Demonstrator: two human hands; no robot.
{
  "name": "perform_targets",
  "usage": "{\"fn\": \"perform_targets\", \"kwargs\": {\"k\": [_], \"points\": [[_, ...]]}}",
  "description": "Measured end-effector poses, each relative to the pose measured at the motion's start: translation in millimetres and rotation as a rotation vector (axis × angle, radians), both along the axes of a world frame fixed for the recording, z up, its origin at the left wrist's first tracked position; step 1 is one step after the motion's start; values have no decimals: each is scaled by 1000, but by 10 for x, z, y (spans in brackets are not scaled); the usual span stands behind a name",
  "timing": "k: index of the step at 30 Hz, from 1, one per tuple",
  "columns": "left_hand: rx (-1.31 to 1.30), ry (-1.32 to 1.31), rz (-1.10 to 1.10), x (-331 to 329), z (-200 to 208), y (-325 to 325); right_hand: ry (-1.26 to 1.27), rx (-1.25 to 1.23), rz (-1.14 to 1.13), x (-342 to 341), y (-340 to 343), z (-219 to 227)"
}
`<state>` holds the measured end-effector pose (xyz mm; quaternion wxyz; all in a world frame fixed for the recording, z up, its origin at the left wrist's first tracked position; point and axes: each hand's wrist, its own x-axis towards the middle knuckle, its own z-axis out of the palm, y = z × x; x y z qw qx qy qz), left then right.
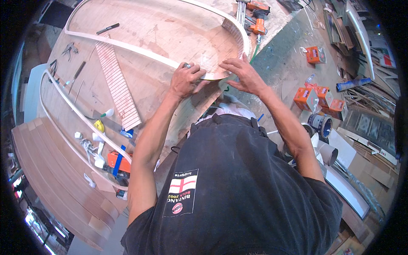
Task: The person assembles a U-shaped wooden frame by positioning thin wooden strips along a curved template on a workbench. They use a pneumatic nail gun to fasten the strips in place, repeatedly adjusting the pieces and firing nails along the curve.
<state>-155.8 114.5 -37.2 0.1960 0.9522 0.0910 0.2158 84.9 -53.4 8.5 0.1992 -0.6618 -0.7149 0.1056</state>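
A large curved wooden frame point(144, 52) with a pale rim lies on the plywood-topped bench point(157, 89), its rounded end close to my body. At that end my left hand point(185, 80) is closed beside the rim, with a small shiny spot at its curled fingers. What it grips is mostly hidden. My right hand point(246, 77) rests at the other side of the bend, fingers stretched and thumb apart. Between the hands the rim's near edge shows a thin yellow-green line. A slotted wooden strip point(118, 83) runs out from the frame on the left.
An orange power tool point(258, 25) with a green hose lies at the far right of the bench. A black marker point(107, 28), pliers point(70, 50) and a second curved frame point(76, 112) are to the left. Orange boxes point(306, 99) and cans point(319, 123) stand at right.
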Motion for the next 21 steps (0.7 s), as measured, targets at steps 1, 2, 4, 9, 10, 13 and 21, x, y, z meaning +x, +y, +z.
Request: {"fn": "perform_targets", "kwargs": {"k": [1,2,4,9,10,13,21], "points": [[0,-19,-9,9,-7,2,13,-4,29,-24,9,-67],[0,-38,-18,21,-15,9,26,-9,59,-46,10,-124],[-5,-39,-23,24,-20,5,11,-17,43,-67,3,-168],[-1,-26,-13,22,-33,-5,29,-24,44,-62,9,-153],[2,-20,-18,22,-20,-2,38,-29,39,-64,12,-154],[5,-12,-22,21,9,-11,71,-34,23,-80,7,-157],[13,-8,14,8,19,-88,111,-24,0,-112,1,-147]]}}
